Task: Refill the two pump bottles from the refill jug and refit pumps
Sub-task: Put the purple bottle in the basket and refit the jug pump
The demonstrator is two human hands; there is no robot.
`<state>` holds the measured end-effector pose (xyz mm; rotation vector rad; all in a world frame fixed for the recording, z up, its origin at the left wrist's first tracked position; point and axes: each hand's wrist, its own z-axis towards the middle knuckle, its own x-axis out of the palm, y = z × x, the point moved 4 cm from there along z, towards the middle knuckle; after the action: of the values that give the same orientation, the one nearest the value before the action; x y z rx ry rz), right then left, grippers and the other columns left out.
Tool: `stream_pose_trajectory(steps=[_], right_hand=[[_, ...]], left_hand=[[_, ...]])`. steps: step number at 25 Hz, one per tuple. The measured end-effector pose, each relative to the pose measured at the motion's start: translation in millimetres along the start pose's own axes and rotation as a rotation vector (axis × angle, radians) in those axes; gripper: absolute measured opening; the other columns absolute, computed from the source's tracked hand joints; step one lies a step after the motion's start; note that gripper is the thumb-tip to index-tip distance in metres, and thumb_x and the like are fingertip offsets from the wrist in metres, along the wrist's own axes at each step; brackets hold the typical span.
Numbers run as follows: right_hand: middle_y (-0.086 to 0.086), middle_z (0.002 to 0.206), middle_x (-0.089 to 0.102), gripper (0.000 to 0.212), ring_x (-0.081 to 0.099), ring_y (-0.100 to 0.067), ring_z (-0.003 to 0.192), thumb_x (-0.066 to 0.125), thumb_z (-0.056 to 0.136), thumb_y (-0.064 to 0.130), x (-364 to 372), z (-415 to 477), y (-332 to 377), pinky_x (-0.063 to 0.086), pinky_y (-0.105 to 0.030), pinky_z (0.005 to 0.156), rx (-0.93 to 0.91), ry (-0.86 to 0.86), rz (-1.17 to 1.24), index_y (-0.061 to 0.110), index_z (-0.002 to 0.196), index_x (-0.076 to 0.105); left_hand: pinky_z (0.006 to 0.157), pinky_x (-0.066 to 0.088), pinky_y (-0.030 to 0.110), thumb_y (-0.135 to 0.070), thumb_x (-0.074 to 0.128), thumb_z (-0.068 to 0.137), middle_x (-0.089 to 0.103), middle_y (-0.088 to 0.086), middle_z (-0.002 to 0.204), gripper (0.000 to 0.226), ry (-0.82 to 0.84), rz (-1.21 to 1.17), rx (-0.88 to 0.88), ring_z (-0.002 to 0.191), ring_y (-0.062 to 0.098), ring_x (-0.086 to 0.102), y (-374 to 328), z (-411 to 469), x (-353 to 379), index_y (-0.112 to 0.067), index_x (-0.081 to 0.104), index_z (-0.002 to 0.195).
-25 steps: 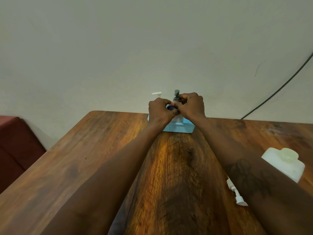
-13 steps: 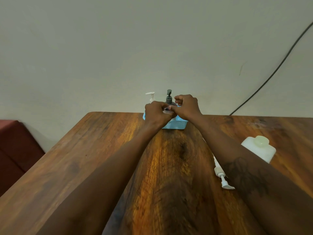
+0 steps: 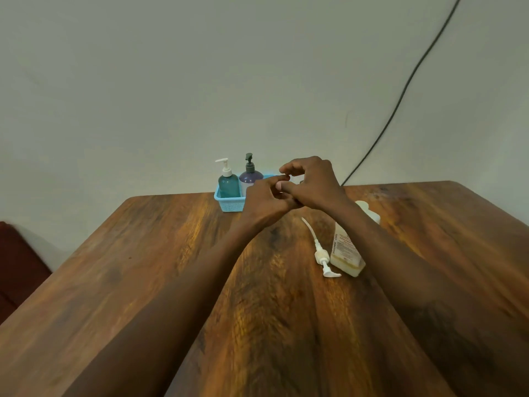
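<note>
Purple bottle (image 3: pixel 250 176) stands just beside fingers (image 3: pixel 267 187).

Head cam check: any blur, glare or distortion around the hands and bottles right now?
Head view: the left hand and right hand are slightly motion-smeared, grip unreadable; the teal bottle and purple bottle in the basket look sharp; warm sheen streaks the table; wide-angle bending splays its edges and probably bows the wall cable; the jug label is mostly unreadable.

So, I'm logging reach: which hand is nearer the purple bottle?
Left. The left hand sits just right of the purple bottle; the right hand is farther right, beyond the left.
</note>
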<state>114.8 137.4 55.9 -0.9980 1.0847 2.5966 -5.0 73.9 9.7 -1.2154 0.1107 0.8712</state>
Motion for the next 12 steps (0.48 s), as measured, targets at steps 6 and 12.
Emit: stream_pose_trajectory(steps=[6, 12], right_hand=[[0.006, 0.118, 0.074, 0.036, 0.067, -0.007, 0.108, 0.081, 0.083, 0.040, -75, -38, -9, 0.054, -0.022, 0.089, -0.021, -0.102, 0.000, 0.024, 0.114, 0.076], [0.007, 0.117, 0.074, 0.045, 0.065, -0.004, 0.099, 0.083, 0.078, 0.044, -101, -73, -61, 0.045, -0.013, 0.074, 0.155, 0.025, -0.098, 0.026, 0.118, 0.075]], left_hand=[[0.106, 0.049, 0.033, -0.053, 0.093, 0.069, 0.057, 0.000, 0.154, 0.097, 0.415, 0.002, 0.006, 0.137, 0.020, 0.058, -36, -25, 61, -0.024, 0.050, 0.151], [0.094, 0.062, 0.029, -0.030, 0.096, 0.072, 0.069, -0.008, 0.127, 0.073, 0.533, -0.073, 0.013, 0.114, 0.012, 0.068, -36, -31, 101, -0.031, 0.058, 0.133]])
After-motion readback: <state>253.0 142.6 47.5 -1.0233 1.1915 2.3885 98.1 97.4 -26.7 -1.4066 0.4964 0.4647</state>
